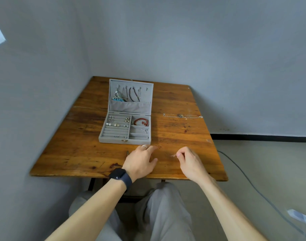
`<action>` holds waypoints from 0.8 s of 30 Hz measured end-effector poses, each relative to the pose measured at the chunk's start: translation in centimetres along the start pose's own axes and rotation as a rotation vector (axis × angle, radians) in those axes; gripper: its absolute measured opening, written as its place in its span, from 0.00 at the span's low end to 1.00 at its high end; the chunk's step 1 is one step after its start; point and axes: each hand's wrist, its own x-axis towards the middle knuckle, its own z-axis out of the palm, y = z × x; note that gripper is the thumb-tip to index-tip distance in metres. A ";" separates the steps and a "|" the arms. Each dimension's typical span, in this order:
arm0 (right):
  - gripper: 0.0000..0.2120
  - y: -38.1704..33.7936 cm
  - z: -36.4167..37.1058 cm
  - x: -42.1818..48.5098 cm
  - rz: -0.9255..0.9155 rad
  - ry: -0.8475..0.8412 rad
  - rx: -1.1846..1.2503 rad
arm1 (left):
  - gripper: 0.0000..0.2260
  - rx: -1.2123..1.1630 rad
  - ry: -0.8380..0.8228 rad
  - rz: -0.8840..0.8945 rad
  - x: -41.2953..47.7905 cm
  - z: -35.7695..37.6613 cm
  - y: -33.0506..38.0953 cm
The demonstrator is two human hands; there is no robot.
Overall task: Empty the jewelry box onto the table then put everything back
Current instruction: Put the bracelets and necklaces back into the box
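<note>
Low at five o'clock, the right hand (188,160) is pinching a thin pale piece (173,155) between thumb and forefinger, too small to name, its length pointing toward nine o'clock, while the left hand (140,160) is spreading loose fingers on the table (75,153), fingertips just short of the jewelry box (112,141). That open, mostly full box is sitting at eleven o'clock from the right fingers, nearer the left hand; a necklace (182,116) is lying three-to-nine at twelve o'clock, well apart, leaving bare wood between for setting pieces down.
</note>
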 end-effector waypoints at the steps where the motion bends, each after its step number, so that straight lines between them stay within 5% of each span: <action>1: 0.06 -0.2 -0.7 -0.1 0.013 -0.025 0.056 | 0.23 -0.026 0.009 0.022 0.5 -0.3 0.6; 12: 0.05 -0.6 -7.2 -2.3 0.013 -0.159 0.334 | 0.10 -0.544 -0.076 0.212 2.4 -0.5 6.2; 24: 0.03 -1.1 -8.1 -3.8 -0.053 -0.321 0.336 | 0.06 -0.592 -0.187 0.156 1.9 -1.8 4.9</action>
